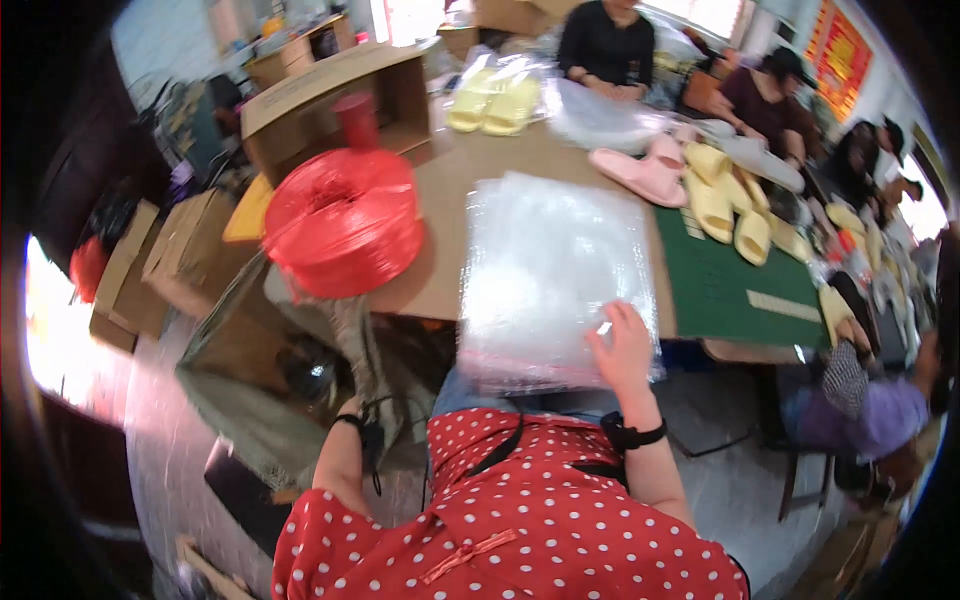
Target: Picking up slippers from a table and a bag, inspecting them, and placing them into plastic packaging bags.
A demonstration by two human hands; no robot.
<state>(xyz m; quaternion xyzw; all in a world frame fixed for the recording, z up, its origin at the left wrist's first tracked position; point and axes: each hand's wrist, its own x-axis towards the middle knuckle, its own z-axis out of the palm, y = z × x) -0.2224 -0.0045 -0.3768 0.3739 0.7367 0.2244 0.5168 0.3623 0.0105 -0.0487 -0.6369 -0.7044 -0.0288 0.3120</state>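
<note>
A stack of clear plastic bags [555, 270] lies at the near edge of the table in front of me. My right hand [624, 345] rests on the stack's lower right part, its thumb apart from the bent fingers; a small bright spot shows between them. Low on the left, my left hand [352, 406] is beside the greenish woven sack [235, 375]. Its fingers are hidden, so what it touches cannot be told. Left of the bags stands a large roll of red plastic twine [345, 225].
Behind the roll is an open cardboard box [340, 85] with a red cup-like piece [357, 120]. A green mat [735, 285] lies to the right. Yellow slippers [710, 195] and pink slippers [645, 168] sit beyond it. Co-workers [605, 50] sit across and at the right.
</note>
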